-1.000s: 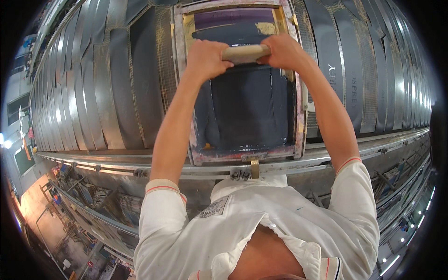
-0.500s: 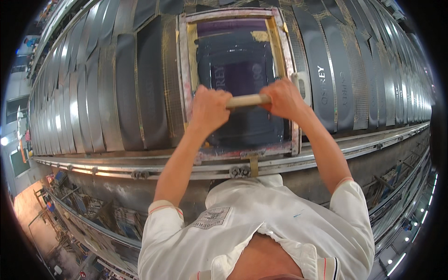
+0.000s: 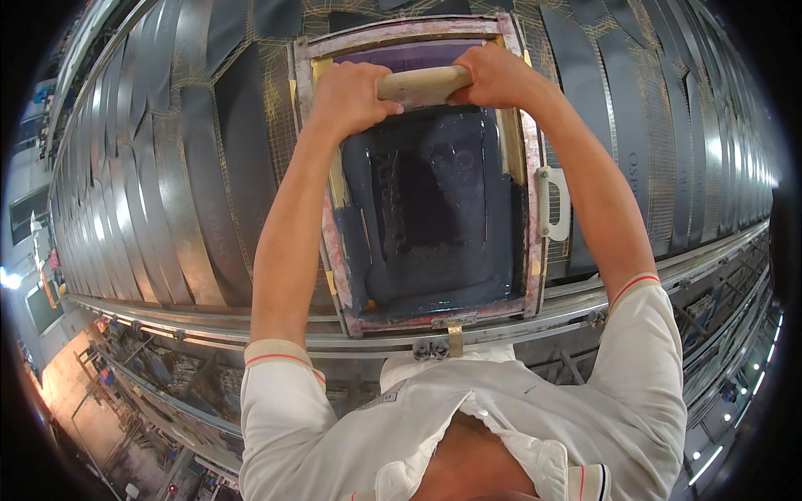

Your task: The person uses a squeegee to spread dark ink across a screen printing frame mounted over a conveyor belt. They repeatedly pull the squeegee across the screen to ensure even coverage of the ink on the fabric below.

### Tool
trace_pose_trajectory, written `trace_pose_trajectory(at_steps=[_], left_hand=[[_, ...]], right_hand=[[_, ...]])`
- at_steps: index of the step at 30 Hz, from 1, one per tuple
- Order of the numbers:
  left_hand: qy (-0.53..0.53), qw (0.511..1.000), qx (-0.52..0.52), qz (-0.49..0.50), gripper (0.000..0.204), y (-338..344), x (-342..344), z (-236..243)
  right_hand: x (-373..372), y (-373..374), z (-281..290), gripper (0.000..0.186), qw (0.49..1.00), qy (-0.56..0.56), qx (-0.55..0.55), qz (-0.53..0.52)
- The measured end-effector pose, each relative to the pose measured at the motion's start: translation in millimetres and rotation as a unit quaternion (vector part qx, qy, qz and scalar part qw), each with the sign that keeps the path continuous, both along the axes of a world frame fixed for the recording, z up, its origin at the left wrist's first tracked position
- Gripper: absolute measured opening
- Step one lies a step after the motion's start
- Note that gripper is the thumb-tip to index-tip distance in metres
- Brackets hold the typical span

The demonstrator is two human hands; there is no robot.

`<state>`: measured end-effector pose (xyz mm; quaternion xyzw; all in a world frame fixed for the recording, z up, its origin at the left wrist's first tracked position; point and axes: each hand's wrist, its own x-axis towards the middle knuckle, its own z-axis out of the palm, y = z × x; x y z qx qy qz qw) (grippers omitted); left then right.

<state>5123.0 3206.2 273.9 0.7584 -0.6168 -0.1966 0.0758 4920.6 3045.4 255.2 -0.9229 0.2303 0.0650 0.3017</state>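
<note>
Pinkish frame [image 3: 409,33] has got dark wet ink [image 3: 426,284] in it. Left hand [image 3: 351,96] and right hand [image 3: 499,77] both clench the wooden bar [image 3: 423,86], long axis pretty much sideways, right end slightly farther out.

A frame [image 3: 409,32] is lying between flat panels [image 3: 200,159] on left and right. A bar [image 3: 422,85] is sitting over its far part, between left hand [image 3: 352,96] and right hand [image 3: 499,77]; a rail [image 3: 376,345] is running along its near side.
</note>
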Motion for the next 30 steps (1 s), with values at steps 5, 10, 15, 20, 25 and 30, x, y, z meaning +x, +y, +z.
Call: trace_pose_trajectory(at_steps=[5,10,15,20,25,30], left_hand=[[-0.049,0.998,-0.035,-0.017,0.042,7.5,-5.6,-7.5],[-0.049,0.997,-0.05,-0.024,0.035,73.2,-45.4,-15.5],[-0.016,0.992,-0.122,-0.035,0.018,208.1,-134.7,-15.7],[-0.058,0.983,-0.172,-0.029,0.031,267.5,-174.7,-10.1],[-0.076,0.985,-0.148,-0.053,0.035,264.5,-175.3,-6.9],[-0.062,0.986,-0.151,-0.046,0.037,267.6,-174.8,-12.2]], right_hand=[[-5.3,11.4,0.0,0.027,0.999,-0.023,-0.025,-0.001],[-48.3,74.7,-0.3,0.027,0.998,-0.036,-0.043,-0.001],[-135.3,200.7,-1.1,0.021,0.994,-0.077,-0.073,0.034],[-181.0,256.2,17.7,0.033,0.993,-0.098,0.022,-0.057],[-184.0,144.2,-18.9,0.038,0.88,-0.209,-0.12,-0.408],[-183.0,106.2,-67.3,0.032,0.868,-0.147,-0.034,-0.473]])
